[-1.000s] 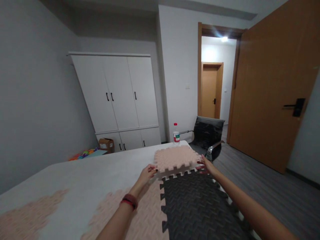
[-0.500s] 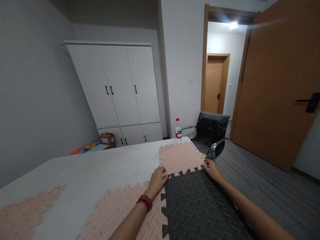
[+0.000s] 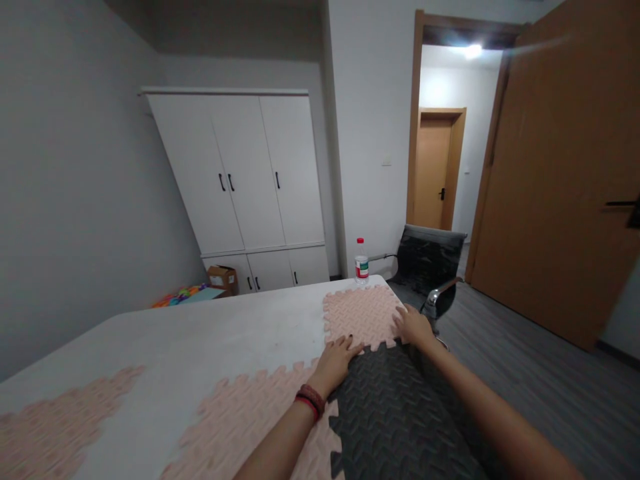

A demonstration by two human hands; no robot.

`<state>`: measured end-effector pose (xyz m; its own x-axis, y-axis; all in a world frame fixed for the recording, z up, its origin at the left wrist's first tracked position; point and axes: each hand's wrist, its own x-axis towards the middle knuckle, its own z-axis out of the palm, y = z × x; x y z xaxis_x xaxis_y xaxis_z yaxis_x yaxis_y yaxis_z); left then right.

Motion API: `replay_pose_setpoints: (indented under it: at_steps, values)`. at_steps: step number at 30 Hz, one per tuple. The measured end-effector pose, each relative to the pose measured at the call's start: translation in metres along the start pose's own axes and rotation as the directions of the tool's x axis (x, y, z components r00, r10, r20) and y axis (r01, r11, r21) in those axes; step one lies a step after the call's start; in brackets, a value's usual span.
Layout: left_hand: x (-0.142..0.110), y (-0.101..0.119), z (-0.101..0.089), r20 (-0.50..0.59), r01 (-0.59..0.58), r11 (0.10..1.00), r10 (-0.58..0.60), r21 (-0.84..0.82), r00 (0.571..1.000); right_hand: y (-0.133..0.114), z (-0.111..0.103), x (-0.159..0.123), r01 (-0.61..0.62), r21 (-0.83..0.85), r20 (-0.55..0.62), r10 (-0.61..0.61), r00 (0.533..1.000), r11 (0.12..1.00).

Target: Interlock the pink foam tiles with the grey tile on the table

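Observation:
A pink foam puzzle mat tile lies at the far right of the white table, its toothed near edge meeting a black foam mat tile. My left hand rests flat with fingers spread at the near-left corner of the pink tile, where it borders the black one. On the tile's right edge lies my right hand, fingers stretched over the pink surface and the thumb mostly hidden. A second pink tile sits left of the black tile, partly behind my left forearm.
Another pink tile lies at the left of the white table. A red-capped plastic bottle stands at the far edge. Beyond the right corner is a black chair. A cardboard box is behind the table.
Both hands have gone from gripping the pink tile's near corners to lying flatter with fingers spread. My right hand has shifted slightly up along the edge. The view has turned slightly left.

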<state>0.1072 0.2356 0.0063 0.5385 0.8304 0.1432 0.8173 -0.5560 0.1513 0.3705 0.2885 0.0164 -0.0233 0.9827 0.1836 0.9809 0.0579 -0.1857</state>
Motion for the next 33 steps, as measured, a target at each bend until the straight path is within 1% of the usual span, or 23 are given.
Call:
replay_pose_setpoints:
  at_steps: [4,6,8,12,15,19,22,24,25,27,28,29,30,31,32,33]
  values:
    - [0.005,-0.001,-0.001,0.031,0.019,1.000,-0.019,0.004,0.999,-0.020,0.026,0.008,0.060,0.023,0.101,-0.062,0.993,0.998]
    - [0.006,0.002,-0.001,0.031,0.029,1.000,-0.029,0.003,0.999,-0.023,0.037,0.007,0.067,0.035,0.139,-0.071,0.988,0.997]
    - [0.006,0.007,0.000,0.024,0.035,0.999,-0.035,-0.001,0.999,-0.021,0.042,0.007,0.068,0.045,0.164,-0.075,0.984,0.997]
    - [0.002,0.021,0.004,0.009,0.072,0.997,-0.072,-0.017,0.997,-0.016,0.042,0.008,0.068,0.051,0.195,-0.077,0.978,0.996]
    - [-0.002,0.031,0.004,0.027,0.119,0.991,-0.117,-0.058,0.993,-0.016,0.042,0.009,0.070,0.051,0.199,-0.079,0.977,0.996]
    - [-0.008,0.053,0.000,0.036,0.169,0.982,-0.166,-0.082,0.985,-0.021,0.043,0.006,0.049,0.043,0.189,-0.057,0.980,0.998]
    - [-0.017,0.073,-0.008,0.027,0.199,0.975,-0.197,-0.095,0.980,-0.027,0.044,0.001,0.007,0.026,0.180,-0.011,0.984,1.000]
    - [-0.029,0.080,-0.019,0.050,0.174,0.976,-0.169,-0.128,0.984,-0.031,0.045,-0.003,-0.014,0.016,0.181,0.011,0.983,1.000]
    - [-0.038,0.081,-0.027,0.068,0.147,0.978,-0.138,-0.150,0.988,-0.032,0.045,-0.004,-0.018,0.013,0.185,0.016,0.983,1.000]
    - [-0.062,0.073,-0.046,0.088,0.090,0.967,-0.071,-0.237,0.994,-0.033,0.044,-0.007,-0.018,0.008,0.199,0.016,0.980,1.000]
    - [-0.077,0.065,-0.056,0.077,0.078,0.952,-0.057,-0.296,0.995,-0.033,0.044,-0.008,-0.015,0.007,0.207,0.014,0.978,1.000]
    - [-0.095,0.052,-0.066,0.053,0.088,0.930,-0.074,-0.356,0.996,-0.032,0.044,-0.008,-0.012,0.006,0.212,0.011,0.977,1.000]
    - [-0.116,0.036,-0.076,0.016,0.122,0.902,-0.126,-0.414,0.992,-0.032,0.043,-0.008,-0.009,0.005,0.215,0.008,0.976,1.000]
    - [-0.140,0.015,-0.085,-0.016,0.182,0.875,-0.211,-0.448,0.977,-0.031,0.043,-0.007,-0.007,0.005,0.218,0.006,0.976,1.000]
    - [-0.167,-0.010,-0.094,-0.061,0.276,0.844,-0.340,-0.461,0.938,-0.031,0.044,-0.007,-0.007,0.004,0.219,0.005,0.976,1.000]
    - [-0.198,-0.039,-0.101,-0.101,0.375,0.807,-0.466,-0.456,0.879,-0.030,0.044,-0.007,-0.007,0.004,0.219,0.006,0.976,1.000]
